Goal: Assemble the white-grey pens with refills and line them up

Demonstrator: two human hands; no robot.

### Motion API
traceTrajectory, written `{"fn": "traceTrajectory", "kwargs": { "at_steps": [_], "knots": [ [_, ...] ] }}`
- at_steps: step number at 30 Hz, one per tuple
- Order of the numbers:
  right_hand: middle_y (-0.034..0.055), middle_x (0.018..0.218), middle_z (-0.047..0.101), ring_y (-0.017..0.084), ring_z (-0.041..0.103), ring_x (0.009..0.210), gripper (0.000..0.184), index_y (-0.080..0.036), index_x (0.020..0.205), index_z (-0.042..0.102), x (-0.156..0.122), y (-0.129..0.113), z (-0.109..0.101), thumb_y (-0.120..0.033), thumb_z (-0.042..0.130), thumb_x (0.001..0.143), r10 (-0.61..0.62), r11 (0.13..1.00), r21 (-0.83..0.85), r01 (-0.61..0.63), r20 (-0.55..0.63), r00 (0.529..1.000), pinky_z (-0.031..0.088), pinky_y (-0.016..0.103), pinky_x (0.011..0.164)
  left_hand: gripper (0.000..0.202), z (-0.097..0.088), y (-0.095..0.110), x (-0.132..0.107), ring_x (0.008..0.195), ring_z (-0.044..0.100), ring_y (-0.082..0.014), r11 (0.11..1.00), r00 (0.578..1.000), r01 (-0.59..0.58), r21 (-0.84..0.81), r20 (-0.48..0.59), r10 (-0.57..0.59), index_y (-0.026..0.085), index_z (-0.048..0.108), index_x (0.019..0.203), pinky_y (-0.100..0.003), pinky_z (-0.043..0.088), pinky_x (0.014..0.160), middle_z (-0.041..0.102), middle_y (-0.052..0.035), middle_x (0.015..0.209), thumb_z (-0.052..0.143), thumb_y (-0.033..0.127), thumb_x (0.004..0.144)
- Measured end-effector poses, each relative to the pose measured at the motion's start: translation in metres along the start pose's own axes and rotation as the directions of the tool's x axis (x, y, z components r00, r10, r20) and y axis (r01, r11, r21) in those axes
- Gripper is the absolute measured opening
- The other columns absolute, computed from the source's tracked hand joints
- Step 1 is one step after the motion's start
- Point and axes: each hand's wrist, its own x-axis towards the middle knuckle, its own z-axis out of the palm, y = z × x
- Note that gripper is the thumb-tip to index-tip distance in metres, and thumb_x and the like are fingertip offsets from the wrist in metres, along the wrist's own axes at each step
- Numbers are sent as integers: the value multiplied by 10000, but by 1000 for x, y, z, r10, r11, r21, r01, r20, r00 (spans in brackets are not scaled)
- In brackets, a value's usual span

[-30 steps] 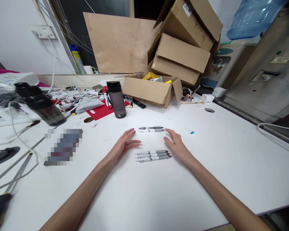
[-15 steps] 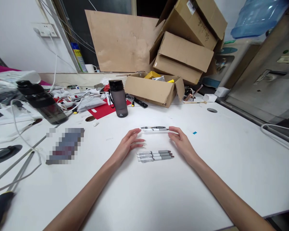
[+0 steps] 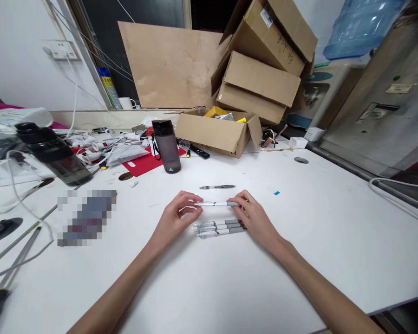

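- Pinched at both ends now, by left hand (image 3: 176, 213) and right hand (image 3: 256, 218): slim white-and-grey pen (image 3: 220, 204), between pen cluster (image 3: 225, 228) and dark pen (image 3: 217, 187).
- Could spin or slip with uneven pressure on smooth, rounded plastic.
- Might scatter pen cluster, with right hand so close.
- All around: flat, white tabletop (image 3: 202, 287).

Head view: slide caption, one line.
Left hand and right hand hold a white-and-grey pen by its ends, between a dark pen and similar pens.

Dark bottle (image 3: 169, 150) near cardboard box (image 3: 209, 134)
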Motion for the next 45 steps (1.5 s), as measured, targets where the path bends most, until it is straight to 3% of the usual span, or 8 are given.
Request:
{"fn": "traceTrajectory", "kwargs": {
  "at_steps": [7, 11, 15, 22, 28, 37, 41, 45],
  "knots": [
    [66, 1105, 682, 246, 587, 1007, 276, -248, 1206, 598, -1, 2, -3, -151, 393, 1050, -148, 977, -138, 161, 101, 984, 474, 404, 880, 124, -4, 0, -2, 899, 653, -158, 967, 988, -154, 205, 27, 152, 236, 683, 1065, -330, 554, 864, 618, -46, 1143, 637, 303, 971],
    [60, 1026, 672, 240, 573, 938, 262, -244, 1116, 598, -3, 0, -4, -158, 358, 1057, -114, 979, -153, 135, 135, 984, 464, 382, 819, 145, -6, 6, -3, 864, 627, -165, 933, 989, -147, 327, 43, 141, 245, 673, 1053, -252, 517, 651, 679, -27, 1051, 598, 354, 993],
    [41, 964, 638, 222, 562, 884, 246, -251, 1029, 562, -5, -6, -7, -222, 323, 1078, -63, 994, -80, 79, 184, 981, 457, 358, 792, 192, -9, 8, -5, 870, 624, -173, 911, 986, -166, 379, 62, 153, 251, 658, 1090, -221, 485, 565, 689, -36, 1075, 568, 397, 1004],
    [9, 817, 556, 198, 510, 769, 286, -235, 813, 412, -7, -11, -8, -264, 309, 1079, 3, 998, -63, 9, 192, 981, 412, 321, 707, 182, -13, 4, -4, 868, 643, -171, 839, 965, -261, 478, 123, 230, 241, 622, 1119, -290, 510, 796, 695, -32, 1060, 507, 361, 1044],
    [-8, 740, 490, 190, 453, 714, 264, -230, 757, 311, -7, -9, 0, -60, 349, 956, 8, 998, -70, 3, 159, 987, 347, 300, 652, 207, -11, 2, -6, 796, 625, -176, 721, 944, -324, 612, 162, 287, 238, 610, 1070, -275, 434, 714, 673, -25, 936, 422, 324, 1071],
    [14, 754, 520, 214, 501, 763, 296, -236, 771, 383, -6, -10, 3, 44, 335, 855, -56, 990, -124, 65, 75, 996, 384, 315, 677, 331, 0, 3, -9, 661, 522, -171, 789, 990, -144, 598, 79, 121, 245, 545, 879, -271, 372, 657, 579, 11, 766, 315, 367, 1084],
    [26, 898, 627, 218, 561, 853, 224, -251, 937, 541, -5, -14, 0, -135, 373, 1028, -71, 994, -75, 81, 127, 989, 447, 344, 763, 403, 0, 8, -9, 642, 472, -164, 864, 1000, -26, 502, 20, 18, 229, 484, 772, -268, 356, 662, 547, 27, 717, 322, 428, 1082],
    [38, 1060, 656, 226, 583, 1005, 180, -265, 1071, 575, -4, -18, -3, -292, 396, 1080, -89, 995, -34, 94, 125, 988, 470, 380, 889, 419, -1, 11, -8, 631, 428, -159, 910, 1000, 21, 414, 1, -24, 224, 512, 765, -264, 340, 645, 535, 31, 701, 355, 466, 1070]
  ]
}}
